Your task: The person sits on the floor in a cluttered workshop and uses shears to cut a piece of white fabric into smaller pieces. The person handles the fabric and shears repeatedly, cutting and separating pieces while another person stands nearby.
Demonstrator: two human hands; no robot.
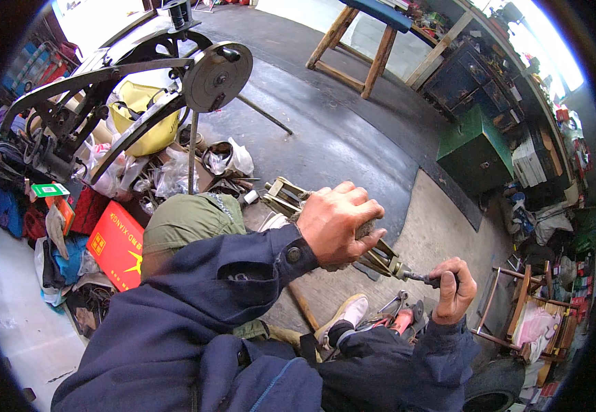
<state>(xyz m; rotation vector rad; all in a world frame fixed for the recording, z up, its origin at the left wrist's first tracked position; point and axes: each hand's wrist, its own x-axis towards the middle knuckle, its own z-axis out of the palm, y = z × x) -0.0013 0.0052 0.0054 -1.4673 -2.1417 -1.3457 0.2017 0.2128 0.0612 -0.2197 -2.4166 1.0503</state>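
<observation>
My left hand [342,223] is closed over the middle of an olive metal puller tool [285,197] with several jointed arms, held above my knees. My right hand [453,290] grips the dark handle bar at the tool's lower right end, just past a brass-coloured collar [395,268]. Both sleeves are dark blue. An olive cloth [188,221] lies over my left knee, beside the tool's upper end.
A black cast machine with a round wheel [217,75] stands at upper left, with plastic bags, a yellow container [148,117] and a red box [118,244] below it. Red-handled tools [397,319] lie by my shoe. A green cabinet [475,152] and wooden trestle [359,41] stand behind.
</observation>
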